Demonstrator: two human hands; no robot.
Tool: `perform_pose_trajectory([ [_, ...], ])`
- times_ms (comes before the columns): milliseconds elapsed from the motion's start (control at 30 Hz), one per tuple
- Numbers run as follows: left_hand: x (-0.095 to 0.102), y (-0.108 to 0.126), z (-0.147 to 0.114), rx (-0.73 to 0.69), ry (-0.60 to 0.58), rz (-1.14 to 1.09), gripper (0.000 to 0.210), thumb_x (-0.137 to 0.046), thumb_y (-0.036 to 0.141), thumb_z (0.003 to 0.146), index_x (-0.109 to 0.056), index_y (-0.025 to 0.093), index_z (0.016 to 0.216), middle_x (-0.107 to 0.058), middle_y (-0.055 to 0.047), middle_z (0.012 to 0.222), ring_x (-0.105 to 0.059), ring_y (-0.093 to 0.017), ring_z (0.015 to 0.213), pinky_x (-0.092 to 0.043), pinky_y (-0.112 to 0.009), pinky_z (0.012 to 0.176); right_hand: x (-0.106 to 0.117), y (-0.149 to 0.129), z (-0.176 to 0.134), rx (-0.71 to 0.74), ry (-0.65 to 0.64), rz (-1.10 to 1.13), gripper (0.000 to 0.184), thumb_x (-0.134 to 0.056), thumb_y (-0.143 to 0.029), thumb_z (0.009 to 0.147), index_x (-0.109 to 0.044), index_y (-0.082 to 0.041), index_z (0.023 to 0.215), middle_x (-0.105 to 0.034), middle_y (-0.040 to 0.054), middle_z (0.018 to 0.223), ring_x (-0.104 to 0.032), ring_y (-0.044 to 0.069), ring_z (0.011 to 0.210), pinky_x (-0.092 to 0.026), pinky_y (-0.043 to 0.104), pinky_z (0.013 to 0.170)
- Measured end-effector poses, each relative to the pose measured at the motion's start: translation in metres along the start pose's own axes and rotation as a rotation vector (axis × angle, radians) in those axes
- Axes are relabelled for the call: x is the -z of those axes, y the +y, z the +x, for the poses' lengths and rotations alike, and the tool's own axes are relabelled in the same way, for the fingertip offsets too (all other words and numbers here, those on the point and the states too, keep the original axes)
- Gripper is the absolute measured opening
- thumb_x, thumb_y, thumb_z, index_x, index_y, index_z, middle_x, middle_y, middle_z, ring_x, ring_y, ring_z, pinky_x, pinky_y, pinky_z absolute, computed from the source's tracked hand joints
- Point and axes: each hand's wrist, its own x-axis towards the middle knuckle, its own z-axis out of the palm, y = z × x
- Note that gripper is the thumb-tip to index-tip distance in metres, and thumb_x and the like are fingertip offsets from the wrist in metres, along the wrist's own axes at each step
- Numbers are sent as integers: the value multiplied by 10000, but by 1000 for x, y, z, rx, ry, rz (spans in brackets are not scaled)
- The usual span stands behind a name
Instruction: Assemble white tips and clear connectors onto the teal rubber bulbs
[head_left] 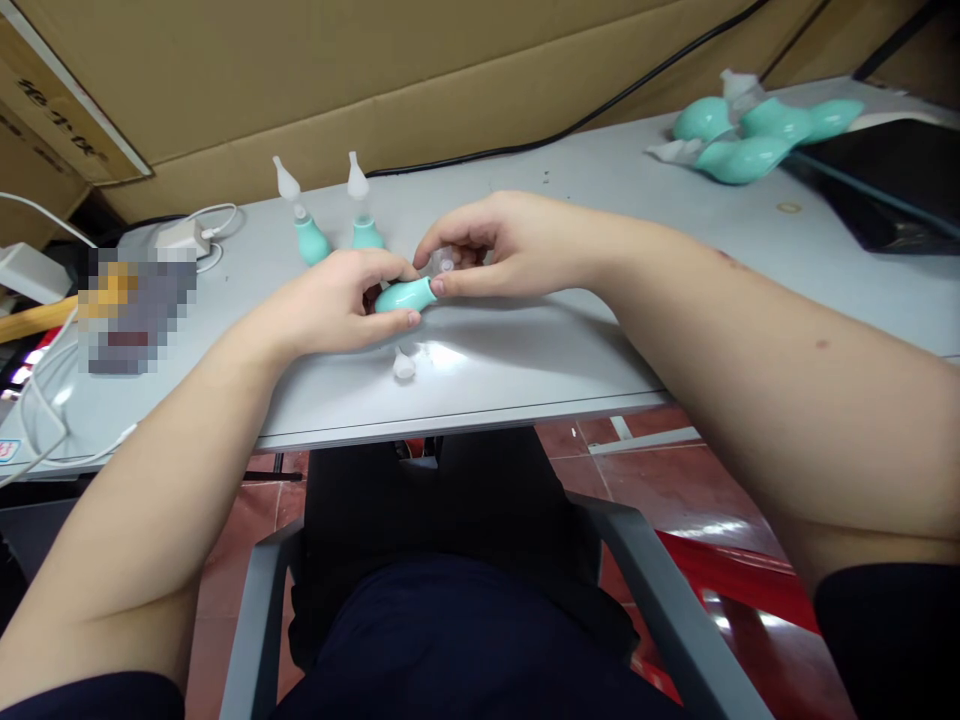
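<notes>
My left hand [341, 300] is closed around a teal squeeze bulb [403, 296], which lies on its side with its neck pointing right. My right hand [499, 250] pinches a small clear plastic piece [444, 262] just beyond that neck, its thumb tip touching the neck's end. The curled fingers partly hide the clear piece. A small white translucent nozzle tip [403, 365] rests on the table in front of my hands. Behind my left hand stand two assembled bulb nasal aspirators, a left one [311, 240] and a right one [367, 232], each with a white tip on top.
Several more teal bulbs [742, 158] with clear and white parts lie at the back right, beside a black bag [885, 190]. A white charger [184, 240] with cables and a blurred-out object [139, 315] are on the left. Cardboard [375, 70] borders the grey table [525, 370].
</notes>
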Motion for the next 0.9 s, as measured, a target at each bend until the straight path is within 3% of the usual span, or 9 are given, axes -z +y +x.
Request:
perform_pose_trajectory([
  [900, -2, -5, 0, 3, 45, 27, 323, -835, 449, 967, -864, 245, 1215, -775, -48, 1068, -639, -218, 885, -520, -394, 827, 0, -1, 0, -31, -3, -79, 281, -1062, -456, 1022, -966, -304, 1238, -749, -33, 850, -613, 198, 774, -446, 355, 706],
])
